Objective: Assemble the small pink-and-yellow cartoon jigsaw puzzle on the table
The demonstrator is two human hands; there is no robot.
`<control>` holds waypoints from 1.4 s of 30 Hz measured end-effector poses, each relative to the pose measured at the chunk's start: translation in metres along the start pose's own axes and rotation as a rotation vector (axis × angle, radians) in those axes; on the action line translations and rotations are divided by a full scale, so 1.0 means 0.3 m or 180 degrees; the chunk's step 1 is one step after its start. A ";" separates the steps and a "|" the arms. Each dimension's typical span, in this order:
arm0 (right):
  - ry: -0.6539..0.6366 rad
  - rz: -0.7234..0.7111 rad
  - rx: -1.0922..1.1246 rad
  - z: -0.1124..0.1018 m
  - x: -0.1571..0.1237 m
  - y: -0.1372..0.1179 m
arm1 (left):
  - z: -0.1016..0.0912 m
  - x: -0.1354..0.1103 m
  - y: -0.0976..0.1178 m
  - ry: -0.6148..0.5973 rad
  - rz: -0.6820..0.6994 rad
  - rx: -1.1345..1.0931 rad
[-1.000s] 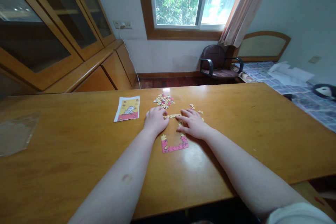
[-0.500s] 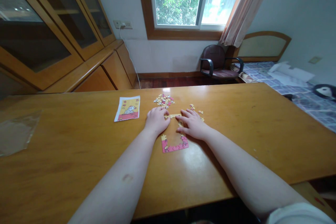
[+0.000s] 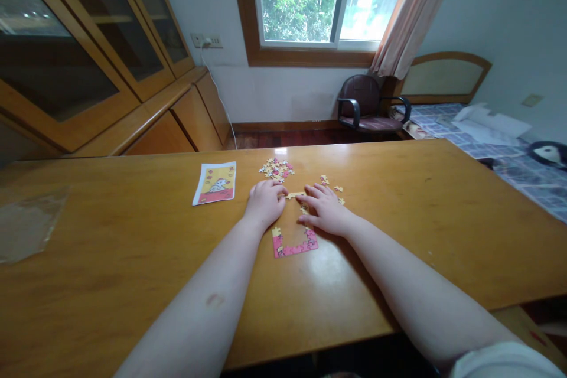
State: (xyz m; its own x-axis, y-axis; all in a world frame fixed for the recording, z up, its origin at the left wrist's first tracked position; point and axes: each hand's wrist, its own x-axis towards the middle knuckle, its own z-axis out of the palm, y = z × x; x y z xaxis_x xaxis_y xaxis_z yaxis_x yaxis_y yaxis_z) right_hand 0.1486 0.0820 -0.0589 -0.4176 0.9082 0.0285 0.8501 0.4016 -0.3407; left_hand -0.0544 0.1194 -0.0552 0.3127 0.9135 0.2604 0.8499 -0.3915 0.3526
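On the table lies a partly joined jigsaw puzzle (image 3: 295, 250), a frame of pink pieces along the near edge and yellow pieces along the far and right sides. At the left end of its far yellow row (image 3: 293, 195), my left hand (image 3: 266, 202) has thumb and fingers closed on a small puzzle piece, mostly hidden by the fingertips. My right hand (image 3: 326, 208) lies over the puzzle's right side, fingers spread, fingertips touching the far-right corner and covering part of that side. Just beyond my left hand is a pile of loose puzzle pieces (image 3: 277, 169).
A few loose yellow pieces (image 3: 338, 189) lie beyond my right hand. To the left are a picture card (image 3: 215, 183) showing a white animal on yellow and pink, and a clear plastic bag (image 3: 31, 221). A chair (image 3: 364, 103) stands past the table's far edge.
My left hand's fingertips have shifted slightly at the left end of the far row, covering the piece that showed there before. My right hand has stayed in place.
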 end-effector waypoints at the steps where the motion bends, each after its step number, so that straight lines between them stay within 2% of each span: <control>1: -0.0009 -0.0001 -0.0007 0.000 0.000 0.000 | -0.002 0.000 0.001 -0.0001 -0.0005 -0.0007; 9: -0.0025 0.0004 -0.0018 -0.005 -0.001 -0.004 | -0.005 -0.001 0.000 0.0007 -0.0067 0.0013; 15: -0.0053 0.0005 -0.0022 -0.003 0.000 -0.006 | -0.001 0.001 0.002 0.0049 0.0189 -0.0032; 21: -0.0090 0.0026 -0.0037 -0.007 0.000 -0.009 | -0.004 0.002 0.007 0.0009 0.0185 -0.0044; 24: -0.0103 0.0031 -0.0049 -0.006 0.000 -0.009 | -0.007 0.002 0.010 -0.0088 0.0153 -0.0015; 29: -0.0068 0.0070 -0.0025 -0.006 0.003 0.000 | -0.020 0.001 0.017 -0.0044 0.0035 0.0000; 36: 0.0121 0.0384 -0.0071 -0.024 0.005 0.007 | -0.024 0.007 0.011 -0.0236 -0.0205 0.0127; 42: 0.0101 0.0315 -0.0138 -0.019 0.007 0.007 | -0.021 0.010 0.005 -0.0307 -0.0260 0.0185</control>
State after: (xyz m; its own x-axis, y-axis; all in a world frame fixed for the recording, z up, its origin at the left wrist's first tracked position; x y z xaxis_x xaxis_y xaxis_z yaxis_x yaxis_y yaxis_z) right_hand 0.1513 0.0853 -0.0541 -0.3210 0.9467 0.0265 0.9001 0.3137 -0.3022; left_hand -0.0547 0.1208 -0.0483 0.2783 0.9496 0.1445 0.8965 -0.3108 0.3156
